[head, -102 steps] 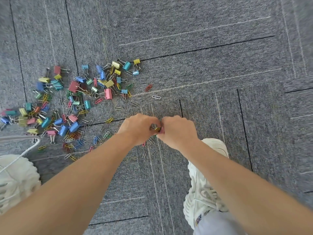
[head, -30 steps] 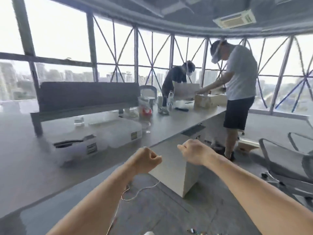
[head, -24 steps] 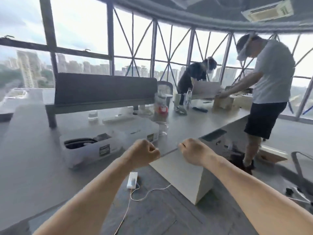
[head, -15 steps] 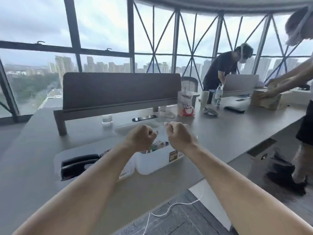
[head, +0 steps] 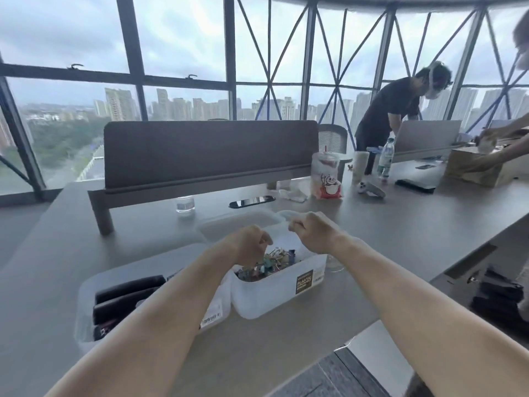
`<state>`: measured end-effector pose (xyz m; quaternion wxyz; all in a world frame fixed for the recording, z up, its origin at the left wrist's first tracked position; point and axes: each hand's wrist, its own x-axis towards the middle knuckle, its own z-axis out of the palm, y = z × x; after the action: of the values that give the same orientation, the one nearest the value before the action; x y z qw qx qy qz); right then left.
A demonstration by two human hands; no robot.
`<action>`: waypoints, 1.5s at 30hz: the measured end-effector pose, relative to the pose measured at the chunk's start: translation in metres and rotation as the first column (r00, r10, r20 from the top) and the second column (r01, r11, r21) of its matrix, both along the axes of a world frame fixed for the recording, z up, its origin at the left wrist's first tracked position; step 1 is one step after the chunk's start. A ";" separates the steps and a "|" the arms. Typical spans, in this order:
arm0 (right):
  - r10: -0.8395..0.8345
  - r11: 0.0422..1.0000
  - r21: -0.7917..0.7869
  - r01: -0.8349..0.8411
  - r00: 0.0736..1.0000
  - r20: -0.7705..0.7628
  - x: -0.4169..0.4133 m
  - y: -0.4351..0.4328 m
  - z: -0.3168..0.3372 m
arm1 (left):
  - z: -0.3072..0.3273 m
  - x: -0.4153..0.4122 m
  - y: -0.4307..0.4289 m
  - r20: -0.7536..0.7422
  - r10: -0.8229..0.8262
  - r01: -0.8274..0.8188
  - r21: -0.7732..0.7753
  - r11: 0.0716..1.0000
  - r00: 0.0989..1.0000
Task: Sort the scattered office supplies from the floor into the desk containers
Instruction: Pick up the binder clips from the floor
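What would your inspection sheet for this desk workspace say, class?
Surface: grey desk, partly bare.
Job's things: clear bin holding coloured clips; second bin beside it holding black items; lid behind.
Clutter: small jar, bagged drink cup, water bottle, phone, cardboard box.
Hands: left hand and right hand curled above the clear bin; contents hidden.
Cables: nothing seen.
Surroundings: divider panel, windows, person in black, another person's arm.

A clear plastic tub [head: 269,299] with a brown label stands upright and open-topped on the bench [head: 400,239], heaped with coloured binder clips and paper clips [head: 272,262]. Just beside it at 9 o'clock, a second clear tub [head: 86,299] holds black oblong items [head: 128,287].
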<state>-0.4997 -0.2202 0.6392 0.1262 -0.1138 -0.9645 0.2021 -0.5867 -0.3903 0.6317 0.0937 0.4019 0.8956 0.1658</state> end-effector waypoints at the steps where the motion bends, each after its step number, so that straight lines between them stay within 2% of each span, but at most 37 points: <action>1: -0.003 1.000 0.003 0.003 1.000 -0.024 0.012 0.001 0.006 | 0.006 0.008 -0.002 0.002 0.001 -0.001 0.032 0.999 1.000; 4: -0.018 0.999 0.042 0.021 0.997 -0.080 0.056 0.001 0.022 | 0.029 0.049 -0.006 -0.104 -0.044 0.059 0.145 0.988 0.994; 7: -0.104 0.990 0.091 0.111 0.991 -0.080 0.128 -0.007 0.036 | 0.044 0.105 0.001 -0.187 -0.142 0.180 0.201 0.963 0.972; 9: -0.168 0.976 0.125 0.179 0.982 -0.092 0.179 -0.012 0.042 | 0.044 0.139 0.010 -0.219 -0.196 0.244 0.218 0.945 0.956; 11: -0.276 0.946 0.164 0.278 0.960 -0.035 0.251 -0.020 0.033 | 0.028 0.190 0.020 -0.217 -0.294 0.336 0.193 0.922 0.931; 15: -0.474 0.868 0.232 0.438 0.871 0.130 0.394 -0.043 -0.021 | -0.035 0.290 0.027 -0.101 -0.450 0.461 0.146 0.875 0.887; 19: -0.599 0.801 0.204 0.563 0.763 0.244 0.512 -0.087 -0.066 | -0.098 0.380 0.022 0.008 -0.575 0.574 0.054 0.817 0.818; 22: -0.674 0.736 0.173 0.655 0.684 0.278 0.579 -0.124 -0.092 | -0.130 0.438 0.008 0.037 -0.637 0.637 -0.003 0.771 0.770; 25: -0.733 0.665 0.131 0.735 0.609 0.303 0.636 -0.159 -0.115 | -0.157 0.480 -0.008 0.090 -0.644 0.649 -0.038 0.760 0.760; 34: -0.788 0.492 0.061 0.868 0.415 0.455 0.724 -0.208 -0.193 | -0.224 0.548 -0.021 0.188 -0.738 0.761 -0.164 0.628 0.649; 39: -0.785 0.406 0.023 0.913 0.337 0.520 0.757 -0.199 -0.275 | -0.287 0.572 0.000 0.214 -0.767 0.792 -0.266 0.550 0.605; 42: -0.772 0.411 0.031 0.911 0.330 0.543 0.767 -0.178 -0.336 | -0.348 0.586 0.024 0.282 -0.755 0.798 -0.337 0.499 0.592; 45: -0.734 0.413 -0.025 0.910 0.349 0.582 0.766 -0.147 -0.394 | -0.410 0.590 0.053 0.333 -0.714 0.784 -0.351 0.512 0.615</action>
<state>0.2668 -0.3675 0.2454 -0.0570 -0.6584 -0.7116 0.2385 0.0036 -0.3374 0.2220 0.3143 0.7011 0.6349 -0.0813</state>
